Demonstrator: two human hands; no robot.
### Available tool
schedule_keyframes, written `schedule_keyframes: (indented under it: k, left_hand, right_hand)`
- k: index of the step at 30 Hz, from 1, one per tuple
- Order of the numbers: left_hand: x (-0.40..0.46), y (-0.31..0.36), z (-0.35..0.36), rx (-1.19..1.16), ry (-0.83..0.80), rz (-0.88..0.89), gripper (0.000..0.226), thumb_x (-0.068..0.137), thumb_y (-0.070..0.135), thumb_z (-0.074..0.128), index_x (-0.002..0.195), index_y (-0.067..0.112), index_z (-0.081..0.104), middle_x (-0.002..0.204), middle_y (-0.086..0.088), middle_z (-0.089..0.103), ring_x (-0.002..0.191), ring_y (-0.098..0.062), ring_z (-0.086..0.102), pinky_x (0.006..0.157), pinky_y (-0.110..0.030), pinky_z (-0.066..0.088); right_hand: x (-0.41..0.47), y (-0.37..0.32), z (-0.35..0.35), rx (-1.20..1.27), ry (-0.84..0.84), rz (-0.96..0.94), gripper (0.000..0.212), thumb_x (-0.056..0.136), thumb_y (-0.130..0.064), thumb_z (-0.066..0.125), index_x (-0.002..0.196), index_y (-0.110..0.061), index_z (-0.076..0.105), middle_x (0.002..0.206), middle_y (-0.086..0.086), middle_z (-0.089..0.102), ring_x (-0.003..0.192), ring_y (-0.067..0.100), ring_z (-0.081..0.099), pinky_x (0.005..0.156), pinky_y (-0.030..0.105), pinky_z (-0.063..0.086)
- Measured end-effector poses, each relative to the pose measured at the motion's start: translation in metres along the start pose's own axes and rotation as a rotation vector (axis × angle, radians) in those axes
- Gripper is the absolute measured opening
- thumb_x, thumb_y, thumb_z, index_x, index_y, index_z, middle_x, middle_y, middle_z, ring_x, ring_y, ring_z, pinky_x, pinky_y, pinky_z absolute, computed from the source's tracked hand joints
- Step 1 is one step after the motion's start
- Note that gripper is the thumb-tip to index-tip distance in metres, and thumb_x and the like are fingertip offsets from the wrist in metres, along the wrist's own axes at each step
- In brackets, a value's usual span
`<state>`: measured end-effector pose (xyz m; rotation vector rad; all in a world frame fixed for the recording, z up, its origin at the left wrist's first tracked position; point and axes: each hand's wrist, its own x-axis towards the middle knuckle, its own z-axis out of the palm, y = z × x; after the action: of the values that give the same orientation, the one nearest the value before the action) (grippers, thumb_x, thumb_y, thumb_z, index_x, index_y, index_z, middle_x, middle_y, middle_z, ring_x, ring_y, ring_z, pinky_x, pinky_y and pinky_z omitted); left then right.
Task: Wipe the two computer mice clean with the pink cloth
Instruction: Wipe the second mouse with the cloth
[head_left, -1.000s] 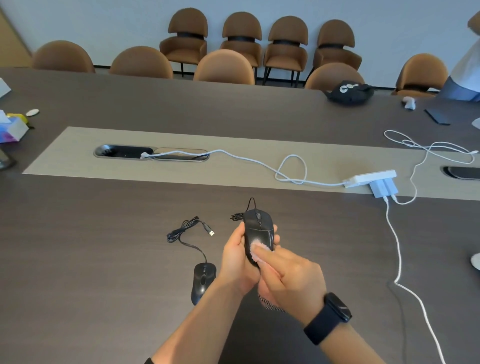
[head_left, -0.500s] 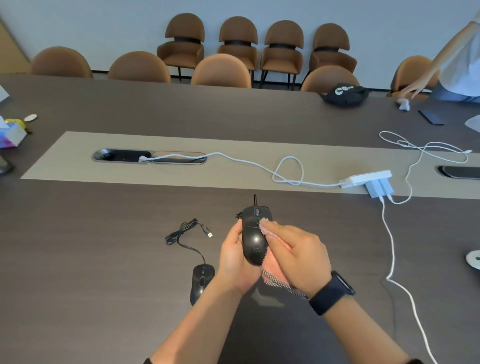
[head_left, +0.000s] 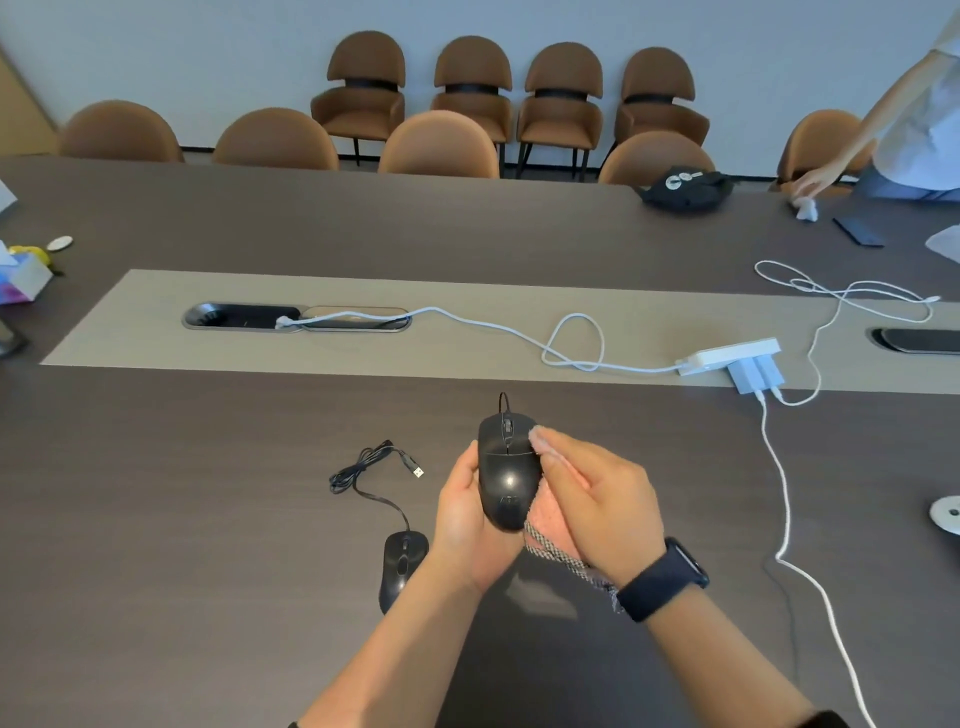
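Note:
My left hand holds a black wired mouse upright above the dark table, gripping its left side. My right hand holds the pink cloth bunched over its fingertips, pressed against the mouse's right front edge; a checked corner of the cloth hangs below the palm. A second, smaller black mouse lies on the table to the left of my left wrist, its coiled cable and USB plug stretching away behind it.
A white power strip with white cables runs across the beige centre strip of the table. A cable hatch sits left of centre. Brown chairs line the far side. Another person's hand reaches onto the table at far right.
My right hand with the cloth has slid from the mouse's rear top up to its front right edge. The view has shifted slightly; the other person's arm has come into view.

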<state>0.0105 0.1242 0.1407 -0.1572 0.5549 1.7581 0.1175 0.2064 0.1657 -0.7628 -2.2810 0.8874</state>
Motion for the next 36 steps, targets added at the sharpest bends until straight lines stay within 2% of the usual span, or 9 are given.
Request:
schedule_keyframes:
  k: [6, 10, 18, 22, 24, 26, 28, 31, 36]
  left_hand:
    - [0.005, 0.002, 0.003, -0.022, 0.041, 0.044, 0.039, 0.087, 0.034, 0.050, 0.100, 0.004, 0.071, 0.102, -0.014, 0.067, 0.096, -0.024, 0.065, 0.100, -0.036, 0.043]
    - [0.008, -0.001, 0.003, -0.066, 0.062, 0.033, 0.040, 0.085, 0.037, 0.051, 0.092, 0.006, 0.076, 0.098, -0.011, 0.070, 0.089, -0.022, 0.064, 0.093, -0.038, 0.044]
    - [0.022, -0.002, 0.005, 0.077, 0.066, 0.008, 0.051, 0.088, 0.044, 0.046, 0.111, 0.004, 0.066, 0.099, -0.011, 0.070, 0.078, -0.022, 0.065, 0.082, -0.036, 0.049]
    - [0.037, 0.008, 0.008, 0.254, 0.040, 0.083, 0.060, 0.089, 0.056, 0.040, 0.117, 0.008, 0.063, 0.100, -0.008, 0.073, 0.072, -0.020, 0.064, 0.072, -0.032, 0.049]
    - [0.045, 0.011, 0.005, 0.366, 0.053, 0.114, 0.053, 0.091, 0.052, 0.041, 0.117, 0.012, 0.064, 0.104, -0.007, 0.073, 0.071, -0.018, 0.065, 0.066, -0.029, 0.051]
    - [0.052, 0.009, -0.007, 0.432, 0.097, 0.116, 0.049, 0.092, 0.046, 0.042, 0.123, 0.012, 0.060, 0.109, -0.007, 0.073, 0.072, -0.018, 0.067, 0.061, -0.026, 0.054]
    - [0.056, 0.003, -0.025, 0.459, 0.176, 0.103, 0.047, 0.094, 0.041, 0.043, 0.127, 0.010, 0.057, 0.107, -0.008, 0.074, 0.075, -0.020, 0.069, 0.059, -0.026, 0.056]
    - [0.058, -0.013, -0.060, 0.430, 0.317, 0.072, 0.042, 0.094, 0.033, 0.048, 0.123, 0.004, 0.059, 0.097, -0.012, 0.076, 0.081, -0.026, 0.067, 0.065, -0.030, 0.060]
    - [0.059, -0.039, -0.112, 0.553, 0.563, -0.005, 0.037, 0.086, 0.038, 0.060, 0.114, 0.014, 0.065, 0.112, -0.016, 0.071, 0.101, -0.033, 0.067, 0.100, -0.048, 0.049]
  right_hand:
    - [-0.028, 0.004, 0.015, 0.040, 0.049, -0.046, 0.037, 0.087, -0.041, 0.048, 0.119, -0.059, 0.053, 0.112, -0.012, 0.073, 0.102, 0.006, 0.068, 0.082, 0.032, 0.057]
    - [-0.054, 0.008, 0.030, 0.194, 0.083, -0.096, 0.032, 0.092, -0.033, 0.055, 0.121, -0.043, 0.061, 0.095, -0.018, 0.071, 0.085, 0.003, 0.068, 0.070, 0.026, 0.057]
    - [-0.076, 0.017, 0.029, 0.261, 0.024, -0.068, 0.026, 0.095, -0.034, 0.054, 0.118, -0.035, 0.067, 0.070, 0.002, 0.067, 0.063, 0.019, 0.065, 0.058, 0.036, 0.055]
    - [-0.078, 0.019, 0.017, 0.511, 0.109, 0.272, 0.033, 0.091, -0.003, 0.061, 0.105, -0.030, 0.074, 0.102, -0.015, 0.076, 0.101, 0.008, 0.069, 0.088, 0.024, 0.054]
    - [-0.078, 0.022, 0.012, 0.571, 0.179, 0.470, 0.031, 0.088, -0.004, 0.064, 0.092, -0.031, 0.076, 0.091, -0.015, 0.076, 0.088, 0.006, 0.069, 0.079, 0.019, 0.053]
    - [-0.080, 0.029, 0.007, 0.627, 0.199, 0.607, 0.005, 0.086, -0.018, 0.070, 0.082, -0.021, 0.071, 0.069, -0.005, 0.067, 0.069, 0.014, 0.060, 0.067, 0.028, 0.050]
    - [-0.086, 0.038, 0.006, 0.662, 0.201, 0.705, 0.025, 0.082, -0.031, 0.074, 0.078, -0.010, 0.062, 0.061, 0.003, 0.055, 0.060, 0.017, 0.051, 0.063, 0.034, 0.045]
    - [-0.095, 0.049, 0.004, 0.655, 0.205, 0.760, 0.039, 0.076, -0.040, 0.078, 0.077, -0.005, 0.062, 0.059, 0.005, 0.055, 0.057, 0.019, 0.052, 0.061, 0.037, 0.046]
    - [-0.106, 0.070, 0.005, 0.699, 0.158, 0.778, 0.041, 0.066, -0.043, 0.082, 0.074, -0.005, 0.069, 0.069, 0.006, 0.066, 0.066, 0.015, 0.058, 0.069, 0.031, 0.047]
